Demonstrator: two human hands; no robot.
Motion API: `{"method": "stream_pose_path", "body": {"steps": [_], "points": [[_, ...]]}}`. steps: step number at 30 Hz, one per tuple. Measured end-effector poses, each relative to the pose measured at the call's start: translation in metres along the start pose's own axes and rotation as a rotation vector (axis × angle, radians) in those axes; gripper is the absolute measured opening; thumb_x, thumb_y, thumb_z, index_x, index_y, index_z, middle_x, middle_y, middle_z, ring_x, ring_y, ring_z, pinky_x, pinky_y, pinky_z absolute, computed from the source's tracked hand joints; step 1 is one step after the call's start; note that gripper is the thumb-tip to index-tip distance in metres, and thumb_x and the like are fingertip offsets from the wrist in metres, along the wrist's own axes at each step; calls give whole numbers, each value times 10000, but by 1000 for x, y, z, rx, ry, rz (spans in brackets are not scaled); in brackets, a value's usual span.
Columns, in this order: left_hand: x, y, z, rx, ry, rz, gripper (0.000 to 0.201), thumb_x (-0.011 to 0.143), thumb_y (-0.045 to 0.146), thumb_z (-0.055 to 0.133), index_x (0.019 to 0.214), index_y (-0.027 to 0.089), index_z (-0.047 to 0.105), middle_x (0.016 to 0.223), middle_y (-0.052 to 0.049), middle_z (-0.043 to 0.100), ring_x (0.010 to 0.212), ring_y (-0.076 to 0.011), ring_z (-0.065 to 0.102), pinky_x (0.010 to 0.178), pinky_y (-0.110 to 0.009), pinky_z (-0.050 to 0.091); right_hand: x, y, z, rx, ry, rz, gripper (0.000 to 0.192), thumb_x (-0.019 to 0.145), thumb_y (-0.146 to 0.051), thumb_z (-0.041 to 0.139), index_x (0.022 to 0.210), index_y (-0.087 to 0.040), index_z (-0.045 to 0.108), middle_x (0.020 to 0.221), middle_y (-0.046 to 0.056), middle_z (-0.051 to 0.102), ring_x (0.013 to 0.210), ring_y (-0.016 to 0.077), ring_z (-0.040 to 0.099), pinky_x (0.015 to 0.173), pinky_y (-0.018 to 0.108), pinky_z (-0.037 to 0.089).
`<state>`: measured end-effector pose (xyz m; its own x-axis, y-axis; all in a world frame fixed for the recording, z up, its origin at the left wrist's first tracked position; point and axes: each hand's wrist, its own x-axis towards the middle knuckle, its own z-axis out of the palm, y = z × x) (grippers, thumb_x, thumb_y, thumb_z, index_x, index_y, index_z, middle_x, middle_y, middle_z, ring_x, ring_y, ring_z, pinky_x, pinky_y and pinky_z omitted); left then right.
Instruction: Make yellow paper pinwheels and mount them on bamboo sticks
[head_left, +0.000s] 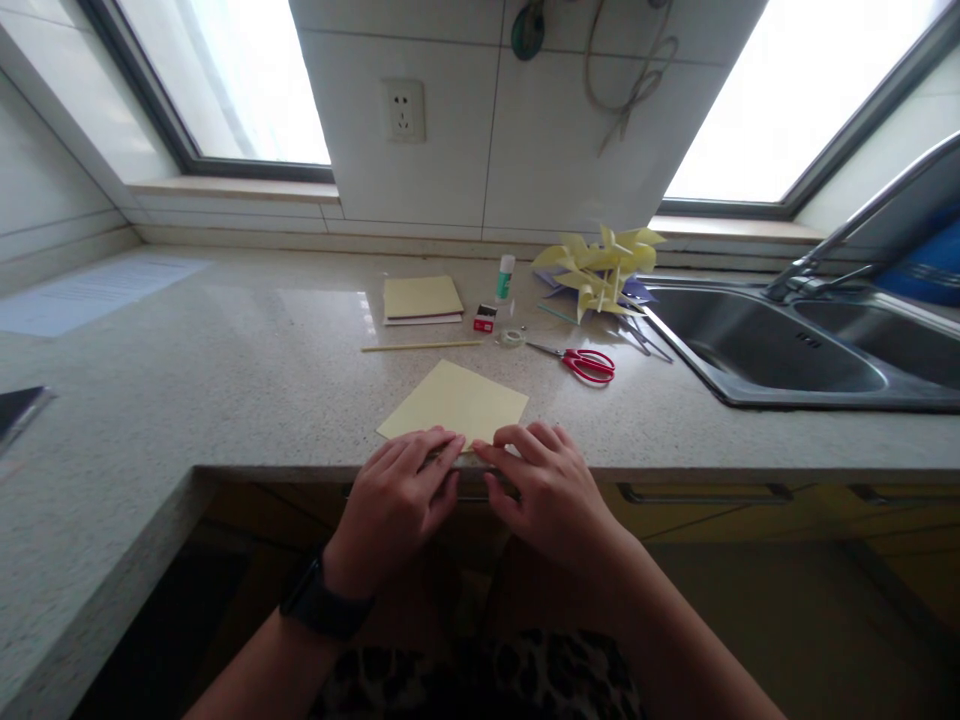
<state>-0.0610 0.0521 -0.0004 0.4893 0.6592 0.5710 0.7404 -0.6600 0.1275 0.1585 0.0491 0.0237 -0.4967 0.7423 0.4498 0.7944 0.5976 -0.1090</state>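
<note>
A pale yellow square of paper lies turned like a diamond at the front edge of the counter. On its near left side rests my left hand, wearing a dark watch; its fingers press the paper, with the thumb lower at the counter edge. My right hand mirrors it, fingers bent, index fingertip and thumb at the paper's near corner. Both index fingertips nearly meet there. The near corner itself is largely hidden by my fingers. Beyond the paper lie a thin wooden stick and red-handled scissors.
Further back are a stack of yellow paper, a glue stick, a small red and black box and a tape roll. Yellow paper pinwheels sit beside the steel sink. Printed sheets lie left.
</note>
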Motion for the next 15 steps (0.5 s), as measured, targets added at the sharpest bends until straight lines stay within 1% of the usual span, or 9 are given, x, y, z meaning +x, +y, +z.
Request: {"method": "stream_pose_path", "body": {"steps": [7,15], "points": [[0,1,0,5,1,-4,406,944,181,588,1349,162,600,1280,-116,670,1165,-278,632,1003,-478,543,1,0,-1,-12,-25,3,321,947,-301,587,1255,-257,665,1103,43,676,945,232,538,801,414,372],[-2,0,0,-1,-18,2,437,950,172,574,1387,169,564,1332,-111,648,1223,-276,608,1051,-477,513,3,-1,-1,-35,-22,-2,358,931,-299,602,1282,-252,652,1095,57,670,946,234,540,786,405,376]]}}
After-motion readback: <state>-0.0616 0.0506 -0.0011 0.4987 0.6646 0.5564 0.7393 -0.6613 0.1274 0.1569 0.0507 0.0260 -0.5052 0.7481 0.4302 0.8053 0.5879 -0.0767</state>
